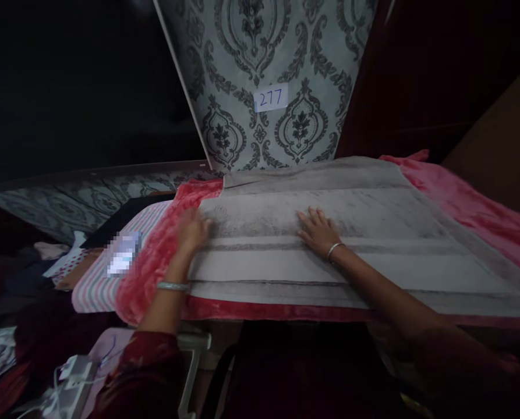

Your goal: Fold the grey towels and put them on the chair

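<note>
A grey striped cloth point(260, 265) lies spread over a red plush blanket point(155, 256) on a long raised board or table. My right hand point(319, 231) rests palm down on the middle of the cloth, fingers spread, a thin bangle at its wrist. At the cloth's left edge, beside the red plush, is my left hand point(193, 233), smeared by motion. Its fingers do not show clearly, so I cannot make out whether it pinches the edge. Faint creases run across the cloth, and its far part is a darker grey band.
A phone-like bright object point(123, 253), pixelated, lies on striped padding point(94, 285) at the left. Below it is a white power strip point(74, 378) with cables. Patterned wallpaper point(268, 139) bearing a paper marked 277 point(271, 97) rises behind. A large black screen point(85, 87) stands back left.
</note>
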